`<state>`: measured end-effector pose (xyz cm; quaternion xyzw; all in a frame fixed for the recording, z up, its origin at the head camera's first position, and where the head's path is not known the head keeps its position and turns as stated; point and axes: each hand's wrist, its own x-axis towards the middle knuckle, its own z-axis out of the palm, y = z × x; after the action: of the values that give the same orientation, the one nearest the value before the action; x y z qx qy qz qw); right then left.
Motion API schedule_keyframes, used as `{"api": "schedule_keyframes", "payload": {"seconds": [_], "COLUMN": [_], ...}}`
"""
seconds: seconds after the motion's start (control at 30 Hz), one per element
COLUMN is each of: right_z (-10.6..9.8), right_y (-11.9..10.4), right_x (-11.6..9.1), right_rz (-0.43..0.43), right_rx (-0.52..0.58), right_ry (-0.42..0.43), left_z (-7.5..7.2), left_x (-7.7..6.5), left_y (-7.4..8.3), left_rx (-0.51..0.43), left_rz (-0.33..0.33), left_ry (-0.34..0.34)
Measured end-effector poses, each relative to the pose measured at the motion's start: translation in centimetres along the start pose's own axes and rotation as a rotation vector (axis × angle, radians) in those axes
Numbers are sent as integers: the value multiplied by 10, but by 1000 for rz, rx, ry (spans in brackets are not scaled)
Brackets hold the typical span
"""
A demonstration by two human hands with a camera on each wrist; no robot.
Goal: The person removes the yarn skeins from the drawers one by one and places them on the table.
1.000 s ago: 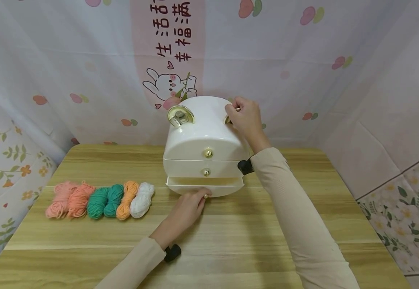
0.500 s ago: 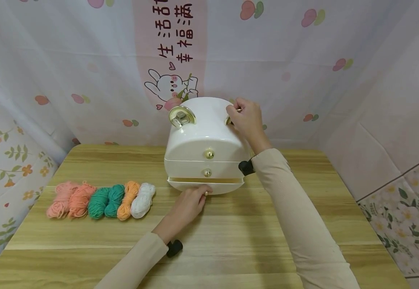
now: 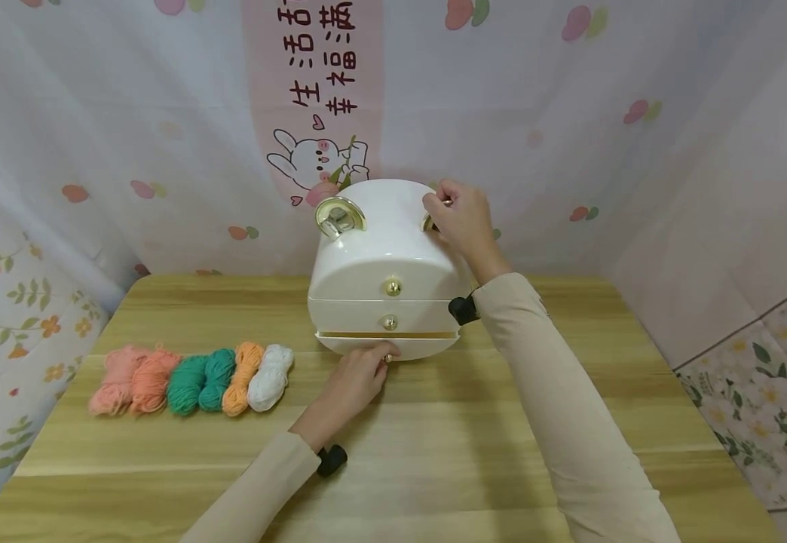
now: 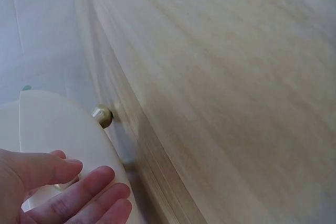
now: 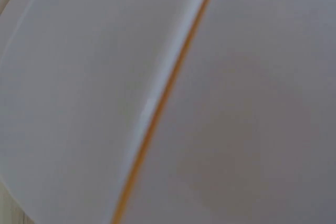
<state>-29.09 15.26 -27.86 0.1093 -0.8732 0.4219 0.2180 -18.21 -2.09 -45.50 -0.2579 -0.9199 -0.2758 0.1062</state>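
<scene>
A white storage box with gold ear-shaped handles and three drawers stands at the back of the table. Its bottom drawer is out by a narrow gap. My left hand is at that drawer's front, thumb and index finger about its small gold knob. In the left wrist view the knob shows between thumb and fingers, the other fingers loosely bent. Up on the box's right side, my right hand grips the right gold handle, mostly covered by the fingers. The right wrist view shows only the box's white side.
Left of the box lies a row of yarn skeins: pink, coral, green, orange and white. The left gold handle rises from the box top. A printed curtain hangs close behind the wooden table.
The bottom drawer has slid inward, its gap narrowing, with my left hand moving forward along with it. My right hand stays on the right handle.
</scene>
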Motion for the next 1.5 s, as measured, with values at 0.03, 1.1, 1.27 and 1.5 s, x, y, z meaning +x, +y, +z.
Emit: {"api": "schedule_keyframes", "payload": {"seconds": [0.03,1.1,1.27,1.5], "right_z": [-1,-1,0,-1], "right_y": [-1,-6,-5,-3], "right_x": [1,2,4,3], "right_rz": [-4,53,61,43], "right_rx": [0,70,79,86], "right_ry": [1,13,4,10], "left_z": [-1,-6,-7,-8], "left_x": [1,5,5,5], "left_y": [1,2,3,6], "left_rx": [-4,60,84,108], "left_rz": [0,-42,-64,-92], "left_ry": [-1,-17,-31,-74]}}
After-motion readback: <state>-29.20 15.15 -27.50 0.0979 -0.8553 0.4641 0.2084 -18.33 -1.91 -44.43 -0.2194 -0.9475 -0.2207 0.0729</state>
